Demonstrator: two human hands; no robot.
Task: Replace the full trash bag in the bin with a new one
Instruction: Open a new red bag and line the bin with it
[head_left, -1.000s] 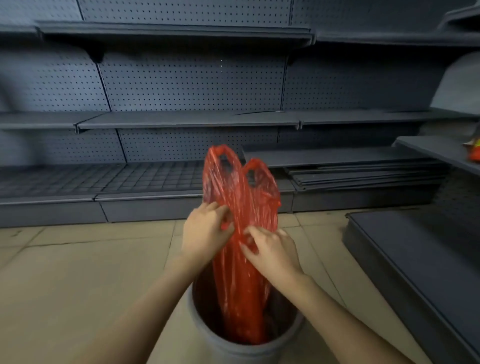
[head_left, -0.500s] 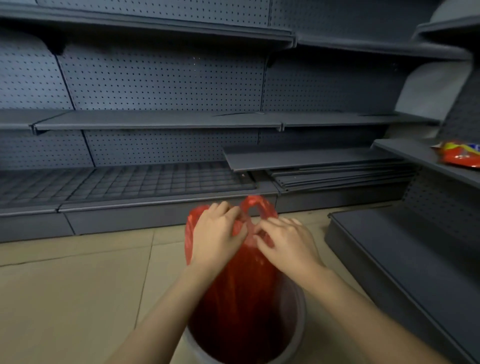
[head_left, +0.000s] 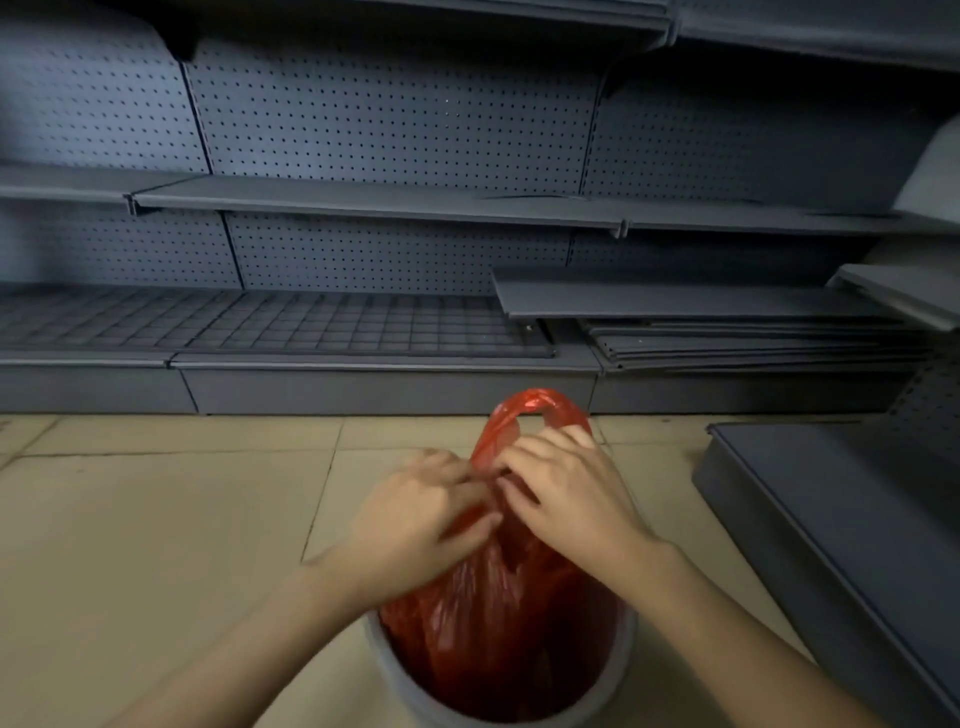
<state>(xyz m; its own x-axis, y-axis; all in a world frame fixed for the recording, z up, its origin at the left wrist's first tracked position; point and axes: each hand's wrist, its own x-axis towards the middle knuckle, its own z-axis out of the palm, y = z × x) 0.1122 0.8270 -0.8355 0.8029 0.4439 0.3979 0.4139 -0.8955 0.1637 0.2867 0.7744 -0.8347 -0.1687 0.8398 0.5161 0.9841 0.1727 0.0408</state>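
Note:
A red plastic bag (head_left: 498, 623) hangs down inside a round grey bin (head_left: 405, 691) on the floor at the bottom centre. One bag handle loop (head_left: 535, 402) sticks up above my hands. My left hand (head_left: 415, 525) pinches the bag's upper edge from the left. My right hand (head_left: 566, 493) grips the same edge from the right, just below the loop. The fingertips of both hands meet over the bin's mouth. The bag's lower part and the bin's inside are hidden by the plastic.
Dark grey store shelving (head_left: 363, 202) with pegboard backs runs along the far side. Loose shelf boards (head_left: 727, 332) are stacked at the lower right. A low shelf base (head_left: 831, 519) juts out close to the bin's right. Beige floor tiles (head_left: 156, 545) lie to the left.
Both hands have come down with the bag, pushing it deeper into the bin. Two handle loops stood high earlier; now one loop shows above my fingers. The view has tipped downward.

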